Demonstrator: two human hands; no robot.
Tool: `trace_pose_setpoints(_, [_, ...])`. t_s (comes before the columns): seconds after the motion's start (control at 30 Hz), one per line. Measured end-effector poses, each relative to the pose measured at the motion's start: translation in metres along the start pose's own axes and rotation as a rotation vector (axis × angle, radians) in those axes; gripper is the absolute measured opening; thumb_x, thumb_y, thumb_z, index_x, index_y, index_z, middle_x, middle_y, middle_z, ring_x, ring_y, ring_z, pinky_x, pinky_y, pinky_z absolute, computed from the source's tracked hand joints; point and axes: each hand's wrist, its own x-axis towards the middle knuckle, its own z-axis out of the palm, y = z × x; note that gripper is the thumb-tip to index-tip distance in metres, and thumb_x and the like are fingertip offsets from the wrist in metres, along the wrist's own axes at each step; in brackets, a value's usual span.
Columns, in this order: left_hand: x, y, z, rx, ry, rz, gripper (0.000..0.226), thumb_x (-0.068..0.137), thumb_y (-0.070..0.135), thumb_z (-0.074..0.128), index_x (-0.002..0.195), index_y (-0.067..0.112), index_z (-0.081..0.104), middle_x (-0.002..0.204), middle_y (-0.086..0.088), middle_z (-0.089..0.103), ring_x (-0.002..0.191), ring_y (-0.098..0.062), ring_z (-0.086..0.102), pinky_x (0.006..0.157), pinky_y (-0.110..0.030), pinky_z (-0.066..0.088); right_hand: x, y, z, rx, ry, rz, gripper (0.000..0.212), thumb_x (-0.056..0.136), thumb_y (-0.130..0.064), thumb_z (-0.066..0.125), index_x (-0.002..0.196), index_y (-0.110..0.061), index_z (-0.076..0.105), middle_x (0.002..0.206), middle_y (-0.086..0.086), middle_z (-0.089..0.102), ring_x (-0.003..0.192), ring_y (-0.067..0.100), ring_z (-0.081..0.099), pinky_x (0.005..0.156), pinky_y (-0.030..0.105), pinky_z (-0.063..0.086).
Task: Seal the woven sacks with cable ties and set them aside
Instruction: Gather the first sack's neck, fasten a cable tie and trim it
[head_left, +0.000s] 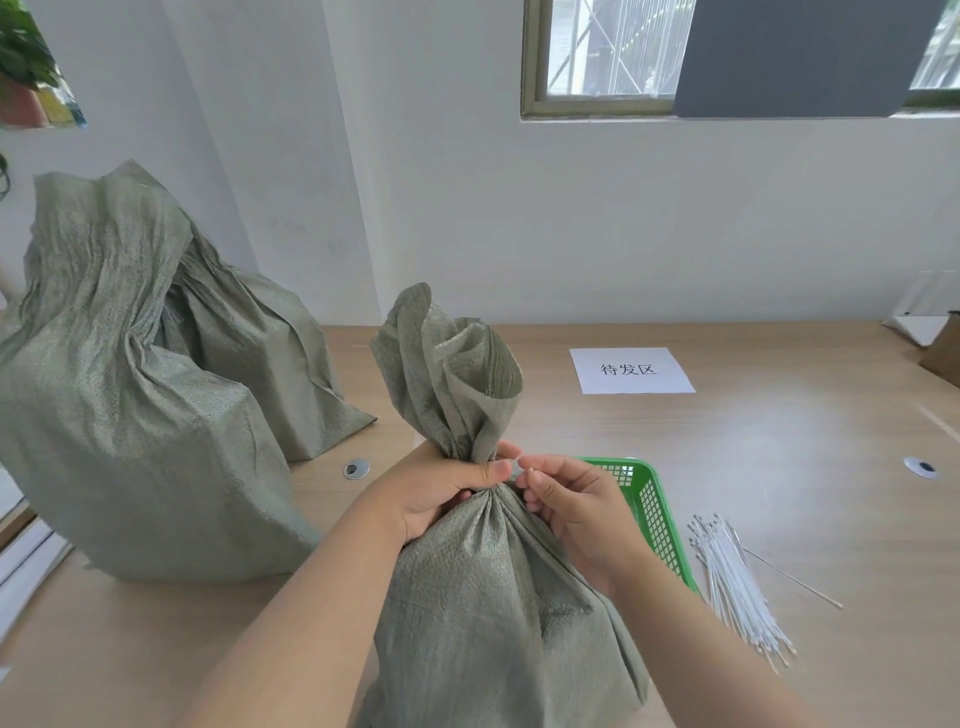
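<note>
- Item 1 – woven sack (488, 597), grey-green, standing upright at the near edge of the table (779, 441) between both forearms. Its neck is gathered tight, and the loose mouth flares open above the gather.
- Item 2 – left hand (441, 488): fingers and thumb curled round the gathered neck, gripping it.
- Item 3 – right hand (571, 504): thumb and forefinger pinch a small pale cable tie (516, 472) right at the neck, touching the left thumb tip. I cannot tell whether the tie is locked.
- Item 4 – green basket (657, 514), perforated plastic, just behind the right hand and partly hidden by it.
- Item 5 – bundle of white ties (737, 582), lying loose on the table right of the basket; 1 stray tie (795, 579) lies across its far side.
- Item 6 – 2 more sacks on the left: a large sack (119, 415) with its top open, and a second sack (260, 353) slumped behind it, touching it.
- Item 7 – metal grommet (356, 468) set in the tabletop beside them.
- Item 8 – white paper label (631, 370), printed characters, flat near the wall.
- Item 9 – window (597, 57), high on the far wall.
</note>
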Motion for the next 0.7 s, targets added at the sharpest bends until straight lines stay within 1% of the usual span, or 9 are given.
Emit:
trace_pose_setpoints(0.03, [0.0,-0.001,-0.001,0.002,-0.006,0.007,0.017,0.074,0.02,0.085,0.09,0.023,0.08,0.099,-0.006,0.076,0.102,-0.022,0.065,0.092,-0.038,0.043,0.0,0.001,0.001,0.008,0.003,0.001,0.016,0.08,0.003,0.065,0.093,0.004,0.074,0.11,0.019,0.074,0.069,0.012,0.06,0.067,0.02,0.053])
trace_pose_setpoints(0.1, [0.0,-0.004,-0.004,0.017,-0.019,0.019,0.02,0.075,0.023,0.086,0.094,0.021,0.079,0.099,-0.007,0.076,0.1,-0.02,0.066,0.091,-0.037,0.047,0.0,0.004,0.004,0.02,0.027,0.003,0.014,0.078,0.001,0.067,0.088,-0.001,0.076,0.096,0.016,0.076,0.066,0.013,0.058,0.065,0.02,0.053])
trace_pose_setpoints(0.17, [-0.001,-0.004,-0.004,0.028,-0.021,0.037,0.008,0.084,0.014,0.081,0.091,0.016,0.076,0.089,-0.003,0.076,0.087,-0.012,0.069,0.077,-0.023,0.051,0.001,0.007,0.006,0.015,0.059,0.004,0.011,0.077,-0.002,0.069,0.084,-0.005,0.077,0.082,0.012,0.073,0.066,0.014,0.058,0.064,0.02,0.053])
trace_pose_setpoints(0.2, [-0.001,-0.004,-0.003,0.023,-0.024,0.051,0.006,0.087,0.009,0.077,0.088,0.015,0.076,0.085,-0.002,0.075,0.082,-0.01,0.069,0.072,-0.02,0.052,0.002,0.008,0.007,0.01,0.072,0.005,0.009,0.076,-0.004,0.07,0.083,-0.006,0.077,0.079,0.012,0.071,0.066,0.014,0.057,0.064,0.021,0.052])
trace_pose_setpoints(0.37, [0.001,-0.002,-0.002,0.023,-0.019,0.07,0.009,0.085,0.004,0.077,0.081,0.011,0.073,0.075,-0.002,0.072,0.074,-0.012,0.068,0.071,-0.024,0.054,0.004,0.013,0.01,0.052,0.103,0.021,0.011,0.076,-0.004,0.071,0.085,-0.006,0.077,0.076,0.012,0.067,0.065,0.014,0.058,0.061,0.019,0.052])
trace_pose_setpoints(0.5, [0.002,0.002,-0.001,0.076,-0.043,0.012,0.016,0.071,0.024,0.083,0.071,0.015,0.07,0.073,-0.001,0.066,0.073,-0.014,0.061,0.073,-0.032,0.042,0.004,0.012,0.016,0.057,0.134,0.02,0.011,0.077,-0.006,0.069,0.084,-0.008,0.077,0.075,0.01,0.069,0.065,0.013,0.061,0.057,0.019,0.05])
trace_pose_setpoints(0.57, [0.002,0.004,0.001,0.096,-0.057,-0.004,0.017,0.072,0.024,0.079,0.069,0.013,0.068,0.071,0.001,0.067,0.068,-0.01,0.062,0.065,-0.024,0.042,0.004,0.012,0.017,0.079,0.137,0.03,0.011,0.077,-0.006,0.069,0.084,-0.009,0.077,0.074,0.01,0.069,0.065,0.014,0.061,0.057,0.02,0.049])
trace_pose_setpoints(0.63, [0.001,0.006,0.003,0.068,-0.063,-0.013,0.015,0.08,0.014,0.075,0.069,0.008,0.067,0.068,0.001,0.069,0.064,-0.007,0.065,0.059,-0.018,0.046,0.005,0.012,0.016,0.111,0.15,0.041,0.011,0.077,-0.005,0.069,0.085,-0.008,0.076,0.074,0.011,0.07,0.064,0.014,0.061,0.056,0.019,0.049])
trace_pose_setpoints(0.7, [0.0,0.007,0.005,0.05,-0.059,-0.028,0.015,0.08,0.011,0.075,0.068,0.007,0.068,0.065,-0.001,0.069,0.061,-0.009,0.065,0.065,-0.02,0.046,0.005,0.013,0.016,0.131,0.154,0.045,0.011,0.077,-0.004,0.068,0.086,-0.006,0.074,0.072,0.01,0.07,0.061,0.013,0.06,0.055,0.019,0.049])
